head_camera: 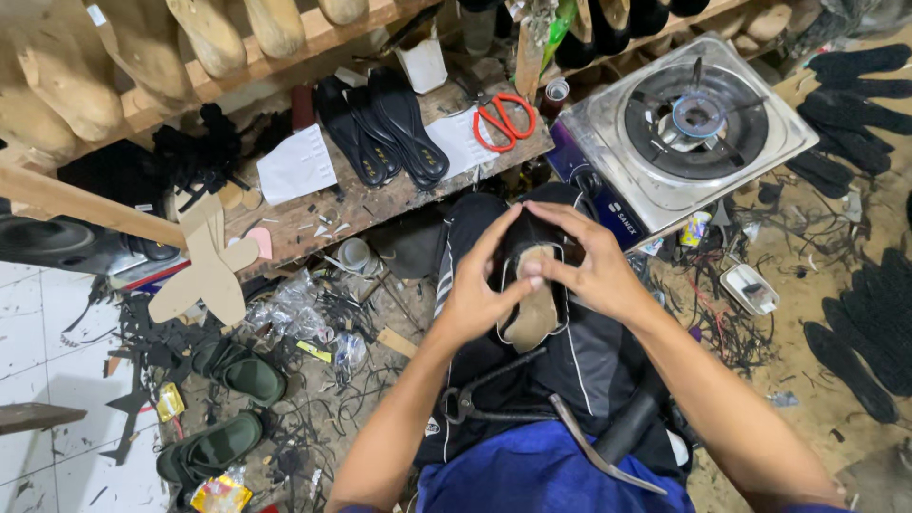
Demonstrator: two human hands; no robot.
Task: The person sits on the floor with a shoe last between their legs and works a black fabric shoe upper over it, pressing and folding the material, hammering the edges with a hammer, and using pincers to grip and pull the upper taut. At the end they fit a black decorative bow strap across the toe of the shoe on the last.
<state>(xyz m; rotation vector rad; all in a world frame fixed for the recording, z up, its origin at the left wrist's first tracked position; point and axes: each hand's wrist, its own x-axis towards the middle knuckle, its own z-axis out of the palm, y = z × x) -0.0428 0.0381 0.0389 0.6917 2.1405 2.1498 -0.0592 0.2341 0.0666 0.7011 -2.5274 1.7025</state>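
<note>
While green sandals (228, 370) lie on the littered floor at left, the left hand (475, 294) and right hand (589, 271) both close around a black shoe upper with tan insole (534, 304) on the lap, pincers (494, 399) below, black insoles (380, 128), red scissors (503, 119) and gas stove (693, 123) beyond.

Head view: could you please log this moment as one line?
left hand: grips shoe | right hand: presses its black upper over the tan sole | pliers: on lap | scissors: on bench
</note>
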